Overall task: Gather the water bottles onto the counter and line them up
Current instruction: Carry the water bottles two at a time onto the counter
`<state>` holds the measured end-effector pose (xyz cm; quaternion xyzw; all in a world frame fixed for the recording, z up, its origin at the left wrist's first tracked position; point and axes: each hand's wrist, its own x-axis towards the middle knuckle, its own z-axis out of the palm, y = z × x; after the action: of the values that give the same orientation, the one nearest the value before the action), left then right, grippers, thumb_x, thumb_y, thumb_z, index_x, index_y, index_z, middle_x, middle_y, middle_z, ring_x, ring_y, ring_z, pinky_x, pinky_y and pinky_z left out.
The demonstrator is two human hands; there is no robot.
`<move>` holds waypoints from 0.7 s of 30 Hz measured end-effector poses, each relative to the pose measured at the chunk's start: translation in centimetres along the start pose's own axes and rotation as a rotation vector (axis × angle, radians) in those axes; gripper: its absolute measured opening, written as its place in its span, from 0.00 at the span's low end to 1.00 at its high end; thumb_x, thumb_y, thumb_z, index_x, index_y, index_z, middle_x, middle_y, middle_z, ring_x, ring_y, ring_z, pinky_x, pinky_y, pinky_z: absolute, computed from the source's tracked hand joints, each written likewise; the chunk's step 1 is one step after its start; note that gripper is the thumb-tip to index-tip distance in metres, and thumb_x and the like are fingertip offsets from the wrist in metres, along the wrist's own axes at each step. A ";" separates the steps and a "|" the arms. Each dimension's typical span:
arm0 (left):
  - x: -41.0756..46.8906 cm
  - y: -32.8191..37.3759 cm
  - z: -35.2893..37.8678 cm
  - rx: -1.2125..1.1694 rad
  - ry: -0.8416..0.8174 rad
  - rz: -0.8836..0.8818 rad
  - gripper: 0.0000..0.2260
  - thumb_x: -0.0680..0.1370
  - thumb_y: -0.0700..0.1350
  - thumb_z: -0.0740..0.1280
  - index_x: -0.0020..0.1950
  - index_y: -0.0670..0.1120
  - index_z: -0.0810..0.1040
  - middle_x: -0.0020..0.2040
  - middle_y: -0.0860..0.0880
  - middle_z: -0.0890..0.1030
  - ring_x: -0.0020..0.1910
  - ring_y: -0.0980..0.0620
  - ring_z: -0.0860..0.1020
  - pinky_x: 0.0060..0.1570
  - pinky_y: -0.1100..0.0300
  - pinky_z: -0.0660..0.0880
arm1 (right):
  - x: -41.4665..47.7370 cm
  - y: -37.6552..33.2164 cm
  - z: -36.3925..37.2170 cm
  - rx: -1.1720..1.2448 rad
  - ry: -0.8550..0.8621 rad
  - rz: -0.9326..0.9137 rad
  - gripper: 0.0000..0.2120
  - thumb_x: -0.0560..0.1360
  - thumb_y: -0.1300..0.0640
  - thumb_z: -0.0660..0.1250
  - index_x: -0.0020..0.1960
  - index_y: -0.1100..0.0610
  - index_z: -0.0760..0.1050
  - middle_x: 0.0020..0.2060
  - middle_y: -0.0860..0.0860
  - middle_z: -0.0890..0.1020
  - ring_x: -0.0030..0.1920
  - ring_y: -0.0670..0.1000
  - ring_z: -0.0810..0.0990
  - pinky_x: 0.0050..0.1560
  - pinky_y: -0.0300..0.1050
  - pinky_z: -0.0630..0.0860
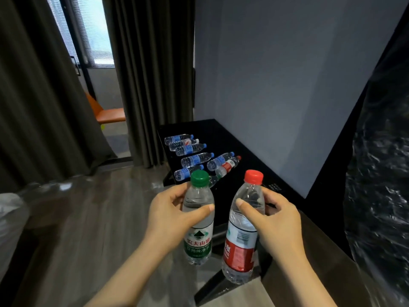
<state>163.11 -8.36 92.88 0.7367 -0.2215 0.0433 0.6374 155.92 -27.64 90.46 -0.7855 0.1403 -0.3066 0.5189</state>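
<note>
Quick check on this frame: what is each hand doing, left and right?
Left hand: grips the green-capped bottle around its upper body.
Right hand: grips the red-capped bottle around its upper body.

A hotel-like room — heavy dark curtains [150, 85], an orange chair [108, 114], a black counter [221, 134], wood-look floor [99, 207].

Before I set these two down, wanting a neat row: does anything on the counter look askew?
Yes: bottles on the black counter lie on their sides, unevenly spaced; the red-labelled bottle slants away from the blue-capped ones.
</note>
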 end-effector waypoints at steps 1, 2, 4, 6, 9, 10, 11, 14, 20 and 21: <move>1.2 -0.7 0.2 -0.005 -0.002 -0.003 0.18 0.63 0.40 0.80 0.42 0.62 0.83 0.41 0.61 0.85 0.40 0.65 0.82 0.38 0.75 0.74 | 1.0 0.5 0.4 -0.009 -0.008 0.003 0.19 0.62 0.38 0.75 0.52 0.38 0.80 0.47 0.43 0.83 0.46 0.40 0.83 0.46 0.43 0.81; 2.2 -1.3 0.4 -0.016 -0.007 -0.013 0.16 0.63 0.40 0.80 0.41 0.59 0.84 0.40 0.60 0.85 0.39 0.65 0.82 0.37 0.75 0.74 | 2.0 0.9 0.9 -0.016 -0.018 0.011 0.19 0.61 0.38 0.75 0.52 0.38 0.80 0.47 0.43 0.83 0.46 0.40 0.82 0.45 0.42 0.81; 4.4 -2.4 0.7 -0.029 -0.030 -0.028 0.14 0.63 0.40 0.80 0.42 0.56 0.84 0.40 0.59 0.85 0.39 0.64 0.83 0.37 0.74 0.74 | 3.7 1.8 1.7 -0.023 -0.026 0.042 0.19 0.61 0.38 0.75 0.51 0.37 0.80 0.47 0.42 0.83 0.46 0.38 0.82 0.44 0.40 0.80; 6.6 -3.8 0.9 -0.034 -0.067 -0.044 0.14 0.64 0.41 0.80 0.43 0.57 0.84 0.41 0.58 0.86 0.41 0.62 0.83 0.39 0.73 0.75 | 5.5 2.8 2.7 -0.037 -0.020 0.070 0.18 0.60 0.38 0.74 0.50 0.35 0.79 0.47 0.41 0.83 0.46 0.36 0.81 0.42 0.34 0.77; 10.0 -6.3 1.1 -0.049 -0.120 -0.063 0.16 0.65 0.42 0.80 0.46 0.60 0.84 0.43 0.58 0.86 0.44 0.60 0.84 0.42 0.71 0.77 | 8.3 4.6 4.6 -0.048 -0.016 0.113 0.18 0.60 0.38 0.75 0.50 0.35 0.80 0.47 0.42 0.83 0.46 0.36 0.81 0.42 0.34 0.76; 11.2 -7.3 1.1 -0.045 -0.137 -0.069 0.15 0.65 0.42 0.80 0.46 0.59 0.83 0.44 0.58 0.86 0.44 0.59 0.84 0.43 0.69 0.77 | 9.2 5.3 5.2 -0.052 -0.018 0.128 0.18 0.61 0.37 0.75 0.50 0.36 0.80 0.47 0.43 0.83 0.45 0.38 0.82 0.43 0.37 0.78; 12.4 -8.3 1.2 -0.038 -0.154 -0.074 0.15 0.65 0.43 0.80 0.46 0.58 0.83 0.43 0.57 0.86 0.44 0.59 0.84 0.43 0.68 0.78 | 10.0 5.8 5.9 -0.059 -0.017 0.141 0.18 0.61 0.38 0.75 0.50 0.37 0.80 0.47 0.44 0.83 0.45 0.39 0.83 0.44 0.41 0.80; 15.8 -11.2 1.4 -0.043 -0.204 -0.112 0.15 0.63 0.47 0.79 0.46 0.58 0.83 0.43 0.57 0.86 0.43 0.58 0.84 0.45 0.65 0.80 | 12.3 7.4 8.0 -0.060 0.012 0.181 0.17 0.60 0.39 0.76 0.49 0.37 0.81 0.45 0.45 0.84 0.44 0.42 0.83 0.46 0.46 0.81; 21.5 -17.0 2.6 -0.039 -0.331 -0.222 0.14 0.64 0.43 0.80 0.44 0.59 0.83 0.41 0.55 0.86 0.42 0.57 0.84 0.45 0.61 0.80 | 15.8 10.2 10.8 -0.084 0.037 0.237 0.13 0.65 0.50 0.77 0.44 0.34 0.81 0.42 0.38 0.85 0.44 0.37 0.83 0.40 0.31 0.77; 22.2 -17.8 3.0 -0.027 -0.356 -0.252 0.13 0.64 0.44 0.80 0.44 0.57 0.83 0.41 0.54 0.86 0.43 0.55 0.84 0.47 0.57 0.81 | 16.1 10.8 10.9 -0.093 0.039 0.256 0.13 0.66 0.51 0.77 0.44 0.34 0.82 0.42 0.38 0.85 0.44 0.38 0.83 0.40 0.30 0.77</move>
<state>189.24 -15.67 83.63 0.7461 -0.2374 -0.1704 0.5983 176.31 -32.92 83.17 -0.7785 0.2633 -0.2461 0.5138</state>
